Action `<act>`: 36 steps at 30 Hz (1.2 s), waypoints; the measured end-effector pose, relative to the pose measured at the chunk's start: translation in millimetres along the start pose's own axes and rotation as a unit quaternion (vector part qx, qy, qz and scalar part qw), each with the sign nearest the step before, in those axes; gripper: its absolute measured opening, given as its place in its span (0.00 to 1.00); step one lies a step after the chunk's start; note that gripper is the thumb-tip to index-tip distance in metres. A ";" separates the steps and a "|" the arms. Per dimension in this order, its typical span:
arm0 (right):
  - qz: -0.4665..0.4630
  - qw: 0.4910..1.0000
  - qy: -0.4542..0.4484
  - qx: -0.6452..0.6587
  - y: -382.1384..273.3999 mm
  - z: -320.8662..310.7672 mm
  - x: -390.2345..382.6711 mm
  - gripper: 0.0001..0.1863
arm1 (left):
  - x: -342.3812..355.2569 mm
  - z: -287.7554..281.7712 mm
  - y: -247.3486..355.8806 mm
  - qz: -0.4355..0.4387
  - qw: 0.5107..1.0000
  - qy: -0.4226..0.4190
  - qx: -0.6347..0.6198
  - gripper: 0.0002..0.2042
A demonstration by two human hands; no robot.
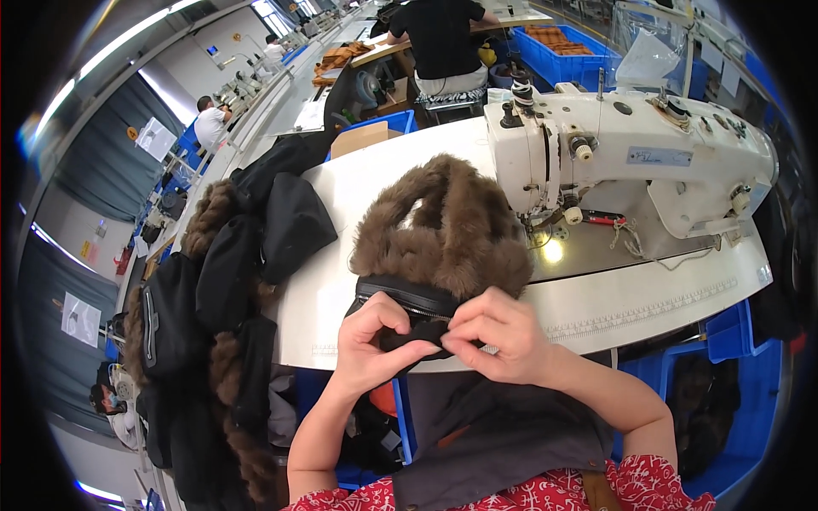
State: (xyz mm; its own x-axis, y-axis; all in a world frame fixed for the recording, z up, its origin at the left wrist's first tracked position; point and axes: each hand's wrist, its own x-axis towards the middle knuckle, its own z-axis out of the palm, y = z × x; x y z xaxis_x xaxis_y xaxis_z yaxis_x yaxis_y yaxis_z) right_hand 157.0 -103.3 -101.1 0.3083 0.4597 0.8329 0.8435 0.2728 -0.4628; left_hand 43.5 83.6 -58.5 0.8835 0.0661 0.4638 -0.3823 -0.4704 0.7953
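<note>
At the near edge of the white sewing table lies a black zippered bag [407,295] with thick brown fur [452,230] looped above it. My left hand [375,336] grips the black cloth below the zipper, its thumb pointing right and its fingers curled over the edge. Facing it, my right hand [501,339] pinches the same cloth between thumb and fingertips. The two thumbs nearly meet there. What lies under the fingers is partly hidden. Just beyond the fur, on the right, is the needle area of a white sewing machine [630,157].
Black pieces with brown fur [213,289] are heaped along the left of the table. Red-handled snippers [601,218] lie under the machine arm. A ruler strip [648,302] runs along the front edge. Blue bins [758,409] stand below right. A person in black [439,43] sits ahead.
</note>
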 end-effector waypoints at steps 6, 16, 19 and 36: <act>-0.016 0.971 -0.028 -0.237 3.5 -6.3 48.5 0.17 | 3.0 15.4 19.9 0.012 0.984 0.000 0.180 0.12; 0.048 0.984 0.002 -0.169 65.0 18.9 53.4 0.06 | -16.3 23.7 12.4 0.142 0.982 -0.001 0.124 0.12; 0.068 0.979 -0.031 -0.190 90.0 18.4 43.6 0.08 | -23.5 39.3 14.3 0.205 0.965 -0.023 0.162 0.14; 0.114 0.887 -0.406 0.186 14.2 -26.4 62.7 0.18 | -25.6 3.7 19.6 0.099 0.963 0.037 0.246 0.12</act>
State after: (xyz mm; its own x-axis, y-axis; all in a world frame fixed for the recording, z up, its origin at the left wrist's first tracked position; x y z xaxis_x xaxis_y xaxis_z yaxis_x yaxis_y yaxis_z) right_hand 199.9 -92.9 -47.4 -0.0936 0.9553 0.2804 0.5494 0.2845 -0.7856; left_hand 14.4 69.4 -56.2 0.7776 -0.0140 0.6286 -0.3504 -0.8398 0.4147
